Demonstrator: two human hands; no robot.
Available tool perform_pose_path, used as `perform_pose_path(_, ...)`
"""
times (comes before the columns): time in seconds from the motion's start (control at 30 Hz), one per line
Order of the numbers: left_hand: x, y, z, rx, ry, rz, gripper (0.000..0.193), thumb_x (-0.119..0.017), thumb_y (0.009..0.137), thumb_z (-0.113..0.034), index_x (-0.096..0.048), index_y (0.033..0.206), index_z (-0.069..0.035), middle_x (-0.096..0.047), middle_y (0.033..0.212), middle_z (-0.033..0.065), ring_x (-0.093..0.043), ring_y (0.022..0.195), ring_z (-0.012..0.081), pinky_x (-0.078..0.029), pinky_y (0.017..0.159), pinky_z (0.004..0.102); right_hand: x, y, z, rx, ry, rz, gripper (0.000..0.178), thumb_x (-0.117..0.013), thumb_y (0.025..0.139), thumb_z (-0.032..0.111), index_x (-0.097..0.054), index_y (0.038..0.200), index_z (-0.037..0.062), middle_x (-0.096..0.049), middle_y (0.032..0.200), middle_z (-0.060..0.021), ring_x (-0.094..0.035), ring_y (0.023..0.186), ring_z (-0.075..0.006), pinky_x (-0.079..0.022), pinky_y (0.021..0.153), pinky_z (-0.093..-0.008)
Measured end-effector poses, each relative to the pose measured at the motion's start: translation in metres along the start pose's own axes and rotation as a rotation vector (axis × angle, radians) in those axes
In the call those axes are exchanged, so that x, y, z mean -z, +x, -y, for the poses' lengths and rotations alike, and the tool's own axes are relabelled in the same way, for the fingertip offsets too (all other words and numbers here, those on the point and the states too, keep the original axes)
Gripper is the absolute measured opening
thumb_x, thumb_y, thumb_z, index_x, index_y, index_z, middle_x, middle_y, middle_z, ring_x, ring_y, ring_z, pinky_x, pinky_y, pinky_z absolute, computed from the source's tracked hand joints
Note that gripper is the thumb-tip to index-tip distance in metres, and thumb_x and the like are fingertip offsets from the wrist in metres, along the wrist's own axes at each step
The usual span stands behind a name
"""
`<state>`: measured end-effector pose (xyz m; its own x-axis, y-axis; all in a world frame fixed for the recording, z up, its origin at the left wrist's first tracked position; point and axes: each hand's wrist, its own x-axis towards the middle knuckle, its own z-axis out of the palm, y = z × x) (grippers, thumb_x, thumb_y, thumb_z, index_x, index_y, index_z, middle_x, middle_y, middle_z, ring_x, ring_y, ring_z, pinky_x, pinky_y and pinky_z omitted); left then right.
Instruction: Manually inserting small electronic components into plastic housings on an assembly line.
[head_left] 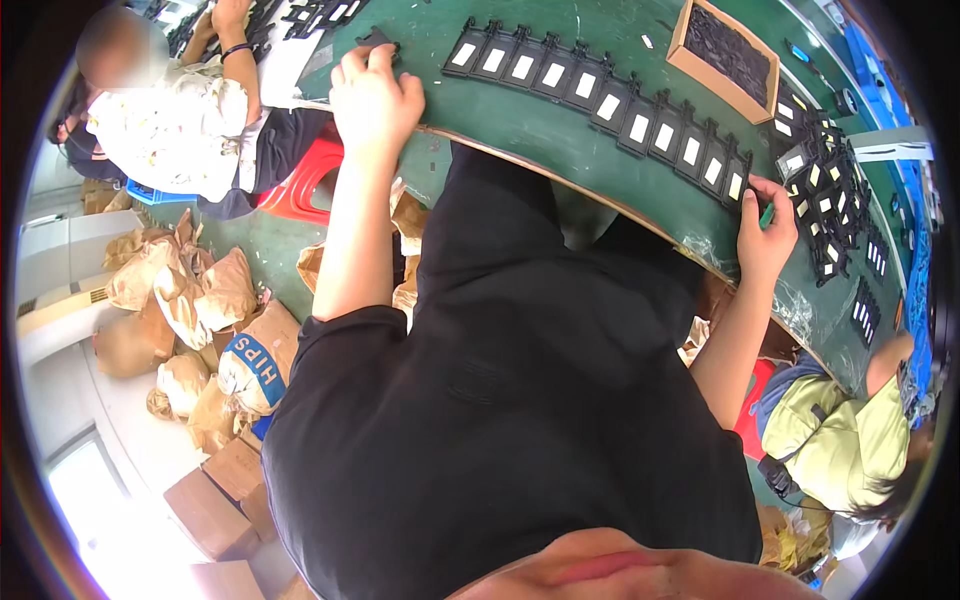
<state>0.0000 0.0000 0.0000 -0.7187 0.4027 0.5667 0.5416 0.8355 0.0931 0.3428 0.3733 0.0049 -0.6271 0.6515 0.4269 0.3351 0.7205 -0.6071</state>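
Note:
My left hand (pixel 378 100) rests at the near edge of the green table, fingers bent and apart, with the fingertips beside a small black plastic piece (pixel 378 38). Whether they grip that piece is hard to see. A curved row of flat black plastic parts (pixel 588 88), each with a white rectangle, runs from near my left hand across to my right hand. At the row's right end, my right hand (pixel 768 238) has its thumb and fingers closed around a small bright green object (pixel 767 215), mostly hidden. Its fingertips are next to the last black part (pixel 735 184).
An open cardboard box (pixel 690 62) of small black pieces stands beyond the row. More black parts (pixel 820 190) are heaped at right. Co-workers sit at left (pixel 175 135) and right (pixel 840 440). Paper bags (pixel 225 290) and cartons (pixel 210 510) crowd the left floor.

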Motion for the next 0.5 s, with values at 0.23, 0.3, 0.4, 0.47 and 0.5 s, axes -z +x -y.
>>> perform_pose_path(0.23,-0.016,0.024,0.030,-0.114,0.009,0.154,0.049,-0.066,0.089,-0.026,-0.067,0.136,-0.010,-0.063,0.133,0.0204,-0.063,0.116,0.0404,-0.050,0.104,0.0463,-0.002,0.000,0.001,0.002,0.011,-0.017,0.012,-0.070,0.091,0.007,-0.070,0.103,0.0032,-0.076,0.107,-0.0089,-0.070,0.100,-0.0242,-0.052,0.094,-0.0362)
perform_pose_path(0.3,-0.030,0.044,0.038,-0.188,-0.044,0.251,0.049,-0.063,0.092,-0.019,-0.063,0.141,-0.010,-0.059,0.142,0.0239,-0.061,0.124,0.0428,-0.048,0.108,0.0469,-0.003,0.001,-0.001,0.007,0.020,-0.029,0.012,-0.070,0.091,0.007,-0.070,0.103,0.0033,-0.076,0.107,-0.0089,-0.070,0.100,-0.0242,-0.052,0.094,-0.0362)
perform_pose_path(0.4,-0.055,0.068,0.055,-0.215,-0.035,0.255,0.052,-0.062,0.093,-0.018,-0.060,0.145,-0.010,-0.055,0.146,0.0254,-0.057,0.130,0.0435,-0.046,0.112,0.0470,-0.002,0.002,0.002,0.037,0.026,-0.026,0.013,-0.071,0.090,0.006,-0.071,0.103,0.0034,-0.075,0.107,-0.0093,-0.070,0.098,-0.0234,-0.053,0.092,-0.0356)
perform_pose_path(0.47,-0.063,0.086,0.059,-0.189,-0.046,0.329,0.053,-0.060,0.094,-0.017,-0.057,0.147,-0.010,-0.051,0.150,0.0264,-0.054,0.135,0.0436,-0.044,0.114,0.0473,-0.001,0.002,0.005,0.038,0.025,-0.019,0.014,-0.071,0.090,0.005,-0.071,0.104,0.0035,-0.075,0.105,-0.0090,-0.070,0.097,-0.0225,-0.053,0.091,-0.0352)
perform_pose_path(0.5,-0.062,0.094,0.051,-0.227,0.032,0.260,0.052,-0.060,0.095,-0.018,-0.057,0.146,-0.010,-0.051,0.150,0.0262,-0.055,0.134,0.0430,-0.045,0.114,0.0474,-0.001,0.000,0.004,0.046,0.021,-0.028,0.014,-0.071,0.090,0.005,-0.071,0.104,0.0037,-0.074,0.104,-0.0090,-0.069,0.096,-0.0225,-0.053,0.091,-0.0352)
